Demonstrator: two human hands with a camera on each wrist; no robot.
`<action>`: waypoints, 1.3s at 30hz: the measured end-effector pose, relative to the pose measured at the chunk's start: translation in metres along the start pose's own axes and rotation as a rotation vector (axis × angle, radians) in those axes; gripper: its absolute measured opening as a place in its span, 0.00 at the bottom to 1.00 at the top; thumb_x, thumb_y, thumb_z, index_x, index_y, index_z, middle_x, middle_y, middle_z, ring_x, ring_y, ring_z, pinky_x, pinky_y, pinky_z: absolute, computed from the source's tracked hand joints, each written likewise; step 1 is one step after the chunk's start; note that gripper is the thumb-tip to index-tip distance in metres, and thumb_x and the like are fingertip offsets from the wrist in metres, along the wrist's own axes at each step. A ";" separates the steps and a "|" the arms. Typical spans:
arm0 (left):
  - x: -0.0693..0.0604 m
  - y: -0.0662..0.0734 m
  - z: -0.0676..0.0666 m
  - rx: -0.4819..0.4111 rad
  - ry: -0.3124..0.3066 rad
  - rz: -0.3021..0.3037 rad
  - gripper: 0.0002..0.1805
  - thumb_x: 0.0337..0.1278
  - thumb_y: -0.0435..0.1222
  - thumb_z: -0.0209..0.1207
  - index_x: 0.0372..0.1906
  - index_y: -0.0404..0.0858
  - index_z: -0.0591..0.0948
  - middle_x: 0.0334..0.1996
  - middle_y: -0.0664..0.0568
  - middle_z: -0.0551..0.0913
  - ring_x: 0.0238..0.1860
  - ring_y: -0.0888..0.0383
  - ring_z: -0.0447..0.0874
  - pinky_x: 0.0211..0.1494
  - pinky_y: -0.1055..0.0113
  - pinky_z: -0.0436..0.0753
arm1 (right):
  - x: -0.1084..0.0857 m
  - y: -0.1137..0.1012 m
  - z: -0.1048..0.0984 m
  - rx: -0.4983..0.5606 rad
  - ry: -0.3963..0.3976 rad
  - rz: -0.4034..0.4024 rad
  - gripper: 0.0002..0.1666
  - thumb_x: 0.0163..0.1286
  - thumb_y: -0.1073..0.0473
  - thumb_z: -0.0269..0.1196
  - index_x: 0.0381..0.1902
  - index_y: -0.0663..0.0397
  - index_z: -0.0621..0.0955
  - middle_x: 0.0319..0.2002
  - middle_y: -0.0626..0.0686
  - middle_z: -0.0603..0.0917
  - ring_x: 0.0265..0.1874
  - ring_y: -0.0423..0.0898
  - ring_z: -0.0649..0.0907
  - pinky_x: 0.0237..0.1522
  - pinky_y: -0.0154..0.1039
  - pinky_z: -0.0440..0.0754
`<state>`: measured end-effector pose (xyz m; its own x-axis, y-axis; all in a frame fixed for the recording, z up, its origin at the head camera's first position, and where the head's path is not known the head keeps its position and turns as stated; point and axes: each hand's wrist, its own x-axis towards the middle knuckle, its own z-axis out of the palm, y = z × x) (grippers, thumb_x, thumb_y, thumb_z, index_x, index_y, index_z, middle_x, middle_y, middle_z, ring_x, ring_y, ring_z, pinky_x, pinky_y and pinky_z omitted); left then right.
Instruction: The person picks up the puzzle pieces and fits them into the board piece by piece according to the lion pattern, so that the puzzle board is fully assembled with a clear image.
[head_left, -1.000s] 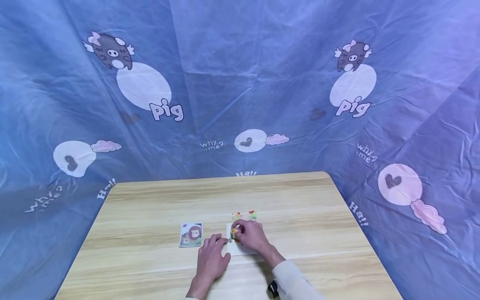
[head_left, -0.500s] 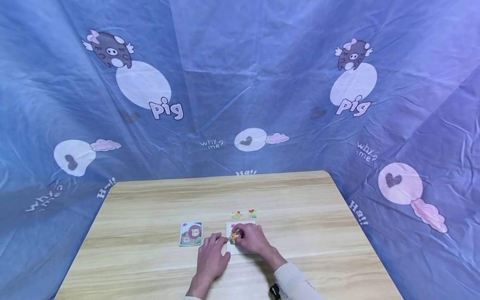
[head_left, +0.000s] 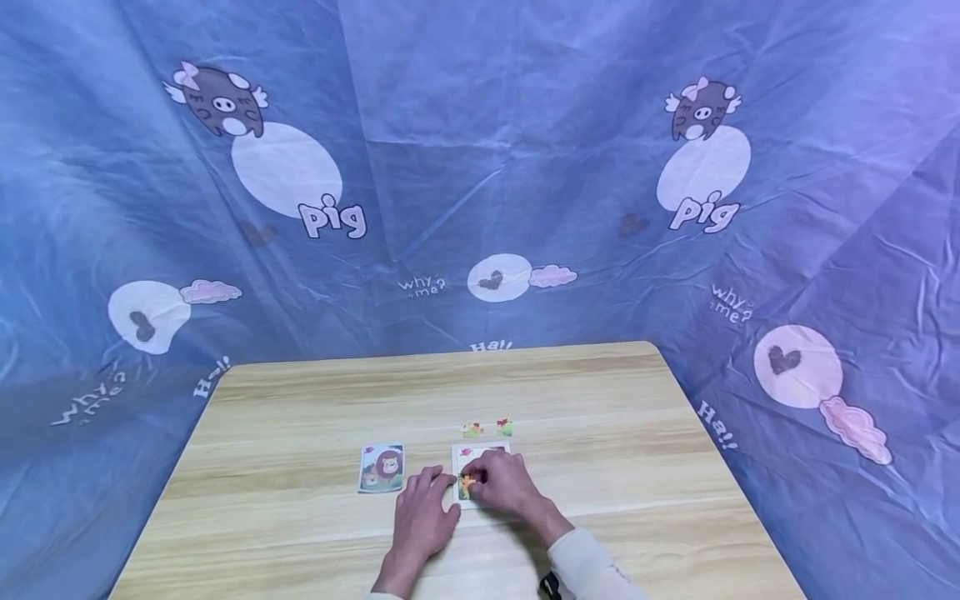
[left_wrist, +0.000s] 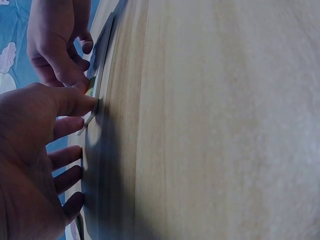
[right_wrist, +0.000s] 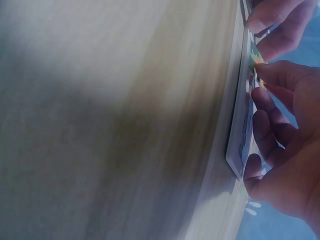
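Observation:
A white-framed puzzle board (head_left: 454, 454) lies on the table in the head view, its right part hidden under my right hand. That hand (head_left: 504, 481) pinches a yellow, orange and green puzzle piece (head_left: 466, 486) between thumb and fingertips at the board's lower left. In the right wrist view the same puzzle piece (right_wrist: 255, 56) shows at the fingertips, low over the board (right_wrist: 234, 145). My left hand (head_left: 424, 515) rests at the board's left edge with its fingers extended. The left thumb (left_wrist: 80, 102) touches the board's edge in the left wrist view.
Two loose puzzle pieces, a left one (head_left: 472, 430) and a right one (head_left: 505, 427), lie just beyond the board. A lion picture card (head_left: 382, 468) is left of it. Blue printed cloth (head_left: 435, 167) hangs behind the wooden table (head_left: 300, 417).
My right hand has brought the puzzle piece down and slightly nearer, and it now lies flatter at the board's lower left. The left hand has stayed in place.

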<state>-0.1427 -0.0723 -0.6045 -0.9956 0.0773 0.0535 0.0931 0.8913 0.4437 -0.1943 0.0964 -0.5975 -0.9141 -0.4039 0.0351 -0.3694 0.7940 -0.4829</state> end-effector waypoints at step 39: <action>0.000 0.000 0.002 -0.008 0.005 -0.015 0.20 0.46 0.44 0.64 0.49 0.49 0.82 0.58 0.50 0.76 0.55 0.48 0.73 0.54 0.46 0.75 | 0.003 0.007 0.005 -0.087 0.139 -0.076 0.13 0.56 0.55 0.68 0.42 0.43 0.86 0.33 0.42 0.81 0.33 0.38 0.79 0.40 0.41 0.80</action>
<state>-0.1428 -0.0714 -0.6064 -0.9968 0.0616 0.0507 0.0779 0.8887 0.4518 -0.1988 0.0988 -0.6051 -0.8952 -0.4023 0.1919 -0.4456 0.8023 -0.3972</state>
